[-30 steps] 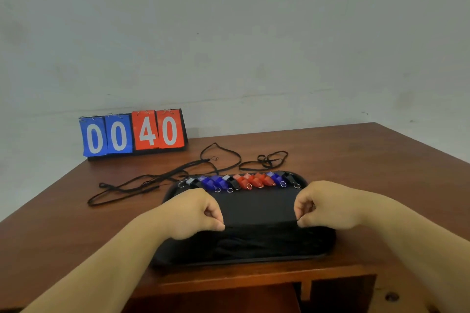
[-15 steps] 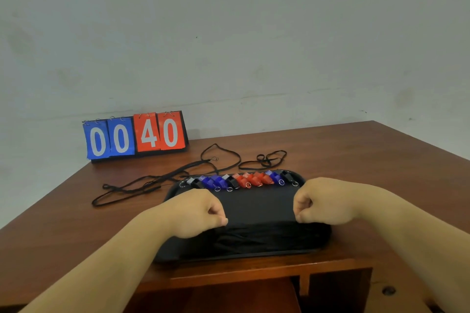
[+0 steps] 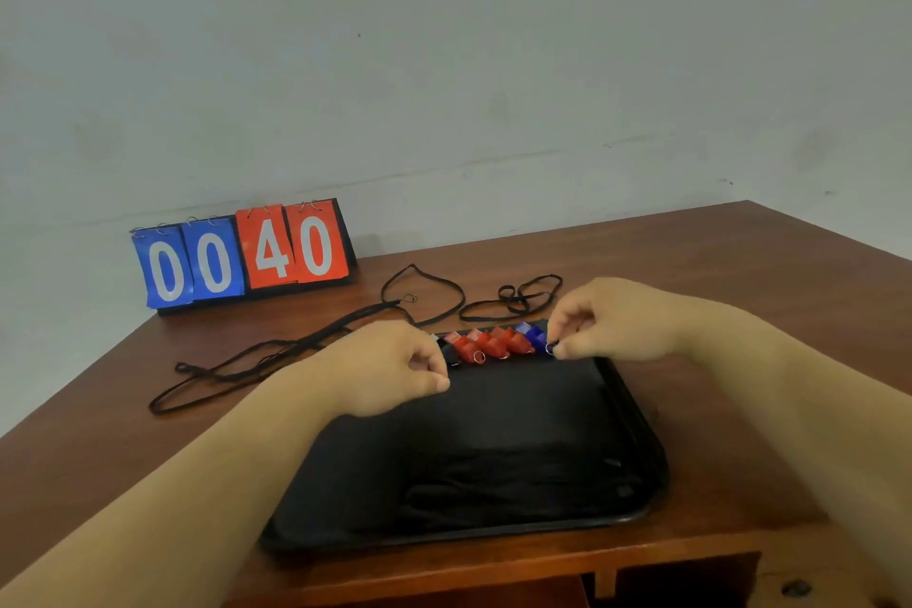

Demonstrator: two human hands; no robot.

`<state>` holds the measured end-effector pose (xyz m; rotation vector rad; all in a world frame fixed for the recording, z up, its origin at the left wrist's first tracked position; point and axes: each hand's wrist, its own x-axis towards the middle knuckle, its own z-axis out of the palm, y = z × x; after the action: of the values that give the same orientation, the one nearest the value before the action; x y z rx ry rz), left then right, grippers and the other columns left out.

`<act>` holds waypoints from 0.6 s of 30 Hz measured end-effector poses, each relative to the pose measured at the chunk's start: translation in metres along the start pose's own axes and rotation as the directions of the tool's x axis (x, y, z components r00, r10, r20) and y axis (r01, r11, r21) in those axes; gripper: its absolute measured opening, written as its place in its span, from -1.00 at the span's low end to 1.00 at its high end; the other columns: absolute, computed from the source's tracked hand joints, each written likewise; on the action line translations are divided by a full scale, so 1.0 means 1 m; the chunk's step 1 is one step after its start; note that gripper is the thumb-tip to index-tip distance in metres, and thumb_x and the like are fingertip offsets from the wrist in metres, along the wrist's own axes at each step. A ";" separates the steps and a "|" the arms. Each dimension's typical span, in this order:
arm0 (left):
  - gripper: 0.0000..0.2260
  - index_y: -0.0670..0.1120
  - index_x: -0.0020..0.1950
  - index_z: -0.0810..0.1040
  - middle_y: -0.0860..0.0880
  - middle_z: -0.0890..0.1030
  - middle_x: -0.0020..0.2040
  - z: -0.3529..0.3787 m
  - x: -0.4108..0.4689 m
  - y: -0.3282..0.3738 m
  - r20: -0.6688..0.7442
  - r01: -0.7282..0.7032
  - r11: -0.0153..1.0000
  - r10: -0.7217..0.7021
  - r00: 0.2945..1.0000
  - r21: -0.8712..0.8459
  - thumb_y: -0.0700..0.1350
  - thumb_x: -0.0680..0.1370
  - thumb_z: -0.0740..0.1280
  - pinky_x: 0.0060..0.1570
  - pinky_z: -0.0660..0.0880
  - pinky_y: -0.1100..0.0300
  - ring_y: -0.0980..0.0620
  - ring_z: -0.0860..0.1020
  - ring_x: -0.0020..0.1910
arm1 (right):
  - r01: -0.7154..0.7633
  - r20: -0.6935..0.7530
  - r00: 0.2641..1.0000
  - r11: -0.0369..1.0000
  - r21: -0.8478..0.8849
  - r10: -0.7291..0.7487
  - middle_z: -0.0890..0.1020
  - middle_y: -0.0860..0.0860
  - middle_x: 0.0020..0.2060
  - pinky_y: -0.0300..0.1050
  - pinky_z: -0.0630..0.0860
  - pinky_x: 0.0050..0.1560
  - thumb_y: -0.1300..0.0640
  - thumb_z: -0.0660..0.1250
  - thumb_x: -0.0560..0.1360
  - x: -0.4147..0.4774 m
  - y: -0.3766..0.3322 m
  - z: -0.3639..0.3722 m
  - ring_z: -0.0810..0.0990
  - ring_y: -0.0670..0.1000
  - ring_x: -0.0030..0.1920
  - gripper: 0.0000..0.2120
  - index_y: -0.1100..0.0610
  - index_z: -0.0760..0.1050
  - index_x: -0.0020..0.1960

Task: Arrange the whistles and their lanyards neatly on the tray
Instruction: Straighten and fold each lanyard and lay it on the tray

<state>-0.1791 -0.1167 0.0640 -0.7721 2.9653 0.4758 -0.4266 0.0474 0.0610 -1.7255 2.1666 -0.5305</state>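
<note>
Both hands have left the middle of the black rectangular plastic tray (image 3: 654, 454) and are now working at its twelve o'clock edge, where the row of red, blue and black plastic whistles (image 3: 493, 345) is lining up.

The right hand (image 3: 612, 318) is pinching the end whistle (image 3: 551, 349) by its small metal ring at the row's three o'clock end, probably to nudge it square with its neighbours. The left hand (image 3: 395, 370) is curling thumb against forefinger over the nine o'clock end, and I cannot tell whether it is gripping anything. The thin black cord lanyards (image 3: 276, 355) are still lying loose on the brown wooden table (image 3: 740, 291) from ten to one o'clock of the tray, waiting their turn. A blue-and-red flip scoreboard (image 3: 242, 257) is standing at eleven o'clock.
</note>
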 end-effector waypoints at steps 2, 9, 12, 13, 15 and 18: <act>-0.87 0.14 0.12 0.65 0.18 0.62 -0.04 -0.006 0.018 0.005 -0.041 -0.001 1.000 0.001 0.999 0.002 0.09 0.60 0.39 -0.05 0.49 0.25 0.19 0.59 -0.05 | -0.017 -0.106 0.994 0.989 0.148 0.033 0.71 -0.16 -0.05 -0.25 0.50 0.01 0.06 0.44 0.53 0.020 0.013 -0.003 0.64 -0.16 -0.01 -0.90 -0.07 0.68 0.02; -0.73 0.16 0.30 0.56 0.18 0.59 0.05 -0.007 0.110 0.012 -0.188 -0.005 0.991 -0.020 0.982 -0.131 0.07 0.60 0.39 0.00 0.45 0.26 0.17 0.58 0.04 | -0.097 -0.241 0.957 0.961 0.261 0.162 0.63 -0.10 0.20 -0.24 0.35 0.24 0.23 0.36 0.57 0.095 0.066 0.002 0.56 -0.06 0.27 -0.68 0.01 0.60 0.28; -0.66 0.15 0.36 0.52 0.15 0.57 0.12 -0.001 0.148 0.005 -0.119 0.043 0.995 -0.054 0.991 -0.093 0.07 0.59 0.40 0.13 0.41 0.19 0.14 0.54 0.11 | -0.113 -0.174 0.976 0.988 0.101 0.130 0.62 -0.07 0.27 -0.18 0.41 0.31 0.18 0.36 0.57 0.113 0.084 0.010 0.57 -0.06 0.24 -0.60 -0.03 0.53 0.40; -0.69 0.14 0.33 0.54 0.15 0.56 0.11 0.002 0.159 0.003 -0.068 0.066 0.995 -0.071 0.995 -0.076 0.07 0.59 0.41 0.14 0.41 0.18 0.13 0.54 0.11 | -0.101 -0.162 0.980 0.991 0.088 0.115 0.64 -0.09 0.24 -0.16 0.45 0.31 0.15 0.38 0.56 0.117 0.090 0.013 0.60 -0.10 0.17 -0.60 -0.03 0.54 0.38; -0.85 0.14 0.13 0.61 0.15 0.58 0.04 0.005 0.175 -0.002 0.017 0.100 0.995 -0.099 0.995 -0.018 0.05 0.57 0.44 0.08 0.43 0.17 0.13 0.55 0.04 | -0.066 -0.163 0.983 0.991 0.116 0.084 0.70 -0.14 0.10 -0.21 0.52 0.21 0.13 0.45 0.53 0.121 0.099 0.014 0.61 -0.24 -0.02 -0.65 -0.03 0.60 0.30; -0.94 0.07 -0.05 0.63 0.10 0.63 -0.07 0.006 0.187 -0.004 0.077 0.101 0.994 -0.104 0.992 0.046 0.02 0.59 0.42 -0.11 0.41 0.19 0.14 0.56 -0.08 | -0.054 -0.182 0.980 0.989 0.138 0.079 0.71 -0.11 -0.07 -0.40 0.45 -0.07 0.12 0.47 0.52 0.123 0.107 0.011 0.61 -0.22 -0.11 -0.76 -0.02 0.64 0.18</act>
<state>-0.3411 -0.2065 0.0356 -0.8746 2.8361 0.4257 -0.5402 -0.0517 -0.0022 -1.5831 2.2489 -0.8296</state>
